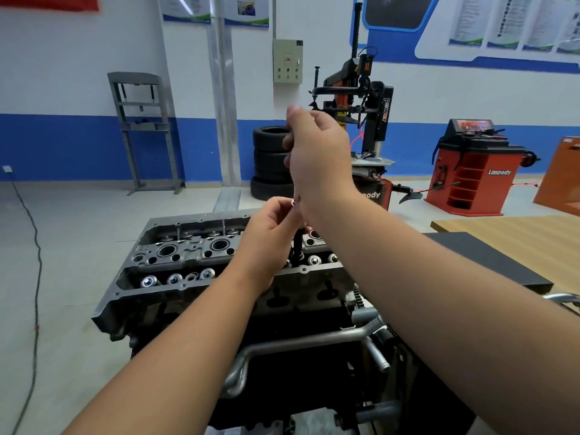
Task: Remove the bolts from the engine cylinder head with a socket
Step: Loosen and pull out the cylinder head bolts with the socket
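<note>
The grey engine cylinder head [175, 255] sits on a stand in front of me, with valve springs and bolt holes showing along its top. A dark socket extension [297, 246] stands upright on the head near its right half. My right hand [317, 158] is raised high and grips the tool's upper handle, which is mostly hidden in the fist. Lower down, my left hand [270, 233] holds the shaft, fingers curled round it. The socket's tip and the bolt under it are hidden.
Metal pipes [301, 343] run across the stand below the head. To the right lie a wooden table [518, 233] and a black mat [489, 262]. Stacked tyres [271, 161], a tyre changer [370, 120], a red wheel balancer [467, 171] and a grey press frame [144, 130] stand behind.
</note>
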### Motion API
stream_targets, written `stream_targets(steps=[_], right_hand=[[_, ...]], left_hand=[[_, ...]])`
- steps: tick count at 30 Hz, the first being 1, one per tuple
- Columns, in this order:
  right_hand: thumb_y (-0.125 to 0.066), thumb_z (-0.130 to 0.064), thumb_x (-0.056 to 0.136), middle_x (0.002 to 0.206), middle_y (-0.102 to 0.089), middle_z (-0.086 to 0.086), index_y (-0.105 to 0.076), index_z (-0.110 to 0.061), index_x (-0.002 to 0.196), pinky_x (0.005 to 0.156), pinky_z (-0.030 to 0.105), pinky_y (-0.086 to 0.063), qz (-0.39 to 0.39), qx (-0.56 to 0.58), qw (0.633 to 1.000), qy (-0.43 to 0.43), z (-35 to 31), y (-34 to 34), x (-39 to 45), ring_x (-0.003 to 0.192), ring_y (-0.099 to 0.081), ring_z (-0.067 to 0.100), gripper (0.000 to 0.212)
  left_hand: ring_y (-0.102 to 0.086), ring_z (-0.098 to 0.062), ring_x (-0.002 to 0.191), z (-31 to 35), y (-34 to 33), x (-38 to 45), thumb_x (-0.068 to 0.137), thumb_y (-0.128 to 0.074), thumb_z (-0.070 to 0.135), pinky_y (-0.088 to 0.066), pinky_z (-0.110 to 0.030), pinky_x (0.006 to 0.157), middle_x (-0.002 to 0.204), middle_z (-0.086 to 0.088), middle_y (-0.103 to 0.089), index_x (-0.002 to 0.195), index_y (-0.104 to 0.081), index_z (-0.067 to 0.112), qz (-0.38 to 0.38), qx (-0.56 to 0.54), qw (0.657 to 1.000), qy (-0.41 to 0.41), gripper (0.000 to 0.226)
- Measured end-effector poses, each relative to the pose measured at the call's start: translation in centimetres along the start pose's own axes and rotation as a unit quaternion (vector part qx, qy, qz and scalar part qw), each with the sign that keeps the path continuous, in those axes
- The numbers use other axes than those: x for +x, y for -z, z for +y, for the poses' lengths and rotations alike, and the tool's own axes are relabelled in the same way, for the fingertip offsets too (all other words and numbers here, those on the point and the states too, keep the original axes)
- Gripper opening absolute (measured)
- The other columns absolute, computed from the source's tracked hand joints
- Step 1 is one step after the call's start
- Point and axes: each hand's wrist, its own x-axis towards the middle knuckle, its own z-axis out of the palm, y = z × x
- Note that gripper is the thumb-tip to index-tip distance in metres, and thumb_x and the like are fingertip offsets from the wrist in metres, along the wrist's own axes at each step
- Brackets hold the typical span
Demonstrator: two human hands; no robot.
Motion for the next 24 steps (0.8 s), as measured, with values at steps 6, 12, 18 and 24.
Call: stream_targets(steps=[6, 12, 18, 24], right_hand=[[-0.044, -0.035, 0.1, 0.049, -0.038, -0.007, -0.048, -0.018, 0.066, 0.05, 0.029, -0.028, -0.051, 0.031, 0.998, -0.031, 0.0, 0.1, 0.6, 0.043, -0.032, 0.01, 0.038], [-0.054, -0.038, 0.1, 0.051, -0.029, -0.007, -0.041, -0.021, 0.068, 0.048, 0.027, -0.022, -0.188, 0.043, 0.979, -0.065, -0.2, 1.5, 1.5, 0.046, -0.022, 0.013, 0.039], [-0.061, -0.035, 0.099, 0.068, -0.055, 0.0, -0.053, -0.017, 0.086, 0.057, 0.032, -0.042, -0.066, 0.054, 0.996, -0.027, 0.0, 1.1, 0.8, 0.054, -0.048, 0.015, 0.024], [-0.043, -0.029, 0.106, 0.063, -0.054, -0.002, -0.058, -0.013, 0.08, 0.047, 0.022, -0.037, -0.081, 0.072, 0.994, -0.028, -0.2, 0.0, 0.2, 0.046, -0.044, 0.007, 0.034]], left_hand=[[-0.061, -0.013, 0.077, 0.0, 0.2, 0.1, 0.101, -0.06, 0.047, -0.048, -0.032, 0.076, 0.09, 0.002, -0.074, 0.109, -0.067, 0.022, -0.005, -0.025, 1.0, 0.009, 0.026], [-0.068, -0.002, 0.087, -0.3, 0.8, 0.0, 0.111, -0.042, 0.035, -0.046, -0.03, 0.085, 0.092, 0.013, -0.074, 0.104, -0.069, 0.021, -0.053, -0.015, 0.998, 0.012, 0.031], [-0.061, -0.002, 0.073, -0.7, 0.4, 0.4, 0.102, -0.064, 0.033, -0.046, -0.012, 0.064, 0.08, 0.007, -0.07, 0.098, -0.065, 0.019, 0.005, -0.037, 0.999, 0.007, 0.015], [-0.063, -0.007, 0.086, 0.0, 0.6, 0.0, 0.101, -0.06, 0.043, -0.051, -0.021, 0.08, 0.098, -0.001, -0.07, 0.111, -0.066, 0.026, -0.02, -0.058, 0.998, 0.016, 0.02]])
